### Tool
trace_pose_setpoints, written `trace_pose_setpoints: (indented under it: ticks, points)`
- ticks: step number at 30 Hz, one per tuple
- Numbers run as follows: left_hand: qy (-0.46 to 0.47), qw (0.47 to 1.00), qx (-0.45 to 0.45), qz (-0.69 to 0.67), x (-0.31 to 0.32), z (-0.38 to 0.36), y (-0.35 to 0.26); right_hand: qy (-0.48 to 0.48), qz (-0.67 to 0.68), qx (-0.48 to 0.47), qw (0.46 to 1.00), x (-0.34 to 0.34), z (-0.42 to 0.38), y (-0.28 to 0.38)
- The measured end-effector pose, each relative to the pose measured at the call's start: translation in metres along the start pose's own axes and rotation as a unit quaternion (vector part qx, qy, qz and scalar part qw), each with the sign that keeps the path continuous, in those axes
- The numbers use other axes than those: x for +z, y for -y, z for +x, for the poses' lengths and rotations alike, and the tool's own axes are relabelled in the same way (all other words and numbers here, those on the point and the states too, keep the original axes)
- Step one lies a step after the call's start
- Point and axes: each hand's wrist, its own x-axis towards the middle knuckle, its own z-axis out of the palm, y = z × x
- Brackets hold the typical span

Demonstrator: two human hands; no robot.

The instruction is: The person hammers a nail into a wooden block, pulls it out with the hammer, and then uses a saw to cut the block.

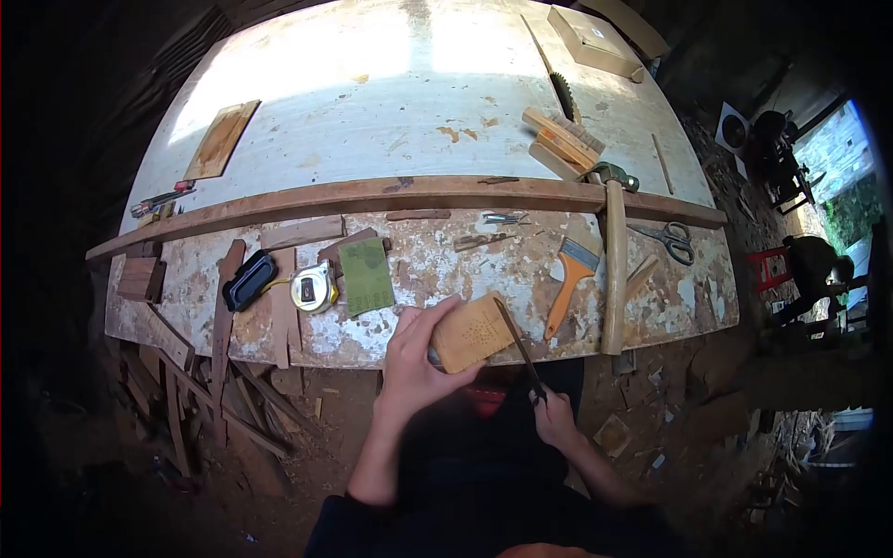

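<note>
My left hand [416, 358] grips a small light-brown wooden block [473, 332] with a cluster of dark dots on its face, held at the front edge of the workbench. My right hand [555, 418] is closed round the dark handle of a long thin tool [521, 346], perhaps a file. The tool's far end lies against the right edge of the block. Just right of it on the bench is an orange-handled brush [570, 286]. Left of the block lies a green sandpaper sheet [366, 275], with a tape measure [313, 286] beside it.
A long wooden bar [400, 193] crosses the workbench [419, 321]. A hammer [615, 260] and scissors [672, 243] lie at right. A black object [250, 281] sits at left, a cardboard box [595, 42] at the back. Wood scraps stand below the left edge.
</note>
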Motion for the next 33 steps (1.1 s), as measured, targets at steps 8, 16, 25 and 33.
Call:
trace_pose_setpoints:
  ticks: [8, 16, 25, 33]
  points:
    - [-0.008, 1.0, -0.009, -0.013, 0.0, 0.005, 0.0, -0.039, -0.025, -0.04, 0.998, 0.006, 0.002, 0.023]
    - [-0.014, 1.0, -0.001, -0.01, 0.0, 0.002, -0.002, -0.041, -0.011, -0.054, 0.998, 0.008, 0.0, 0.006]
    - [-0.012, 1.0, 0.008, 0.0, 0.0, 0.001, -0.005, -0.06, -0.014, -0.069, 0.996, 0.017, -0.004, 0.007]
    - [0.006, 1.0, -0.012, -0.021, -0.001, 0.001, -0.003, -0.034, -0.021, -0.067, 0.997, 0.008, 0.0, -0.008]
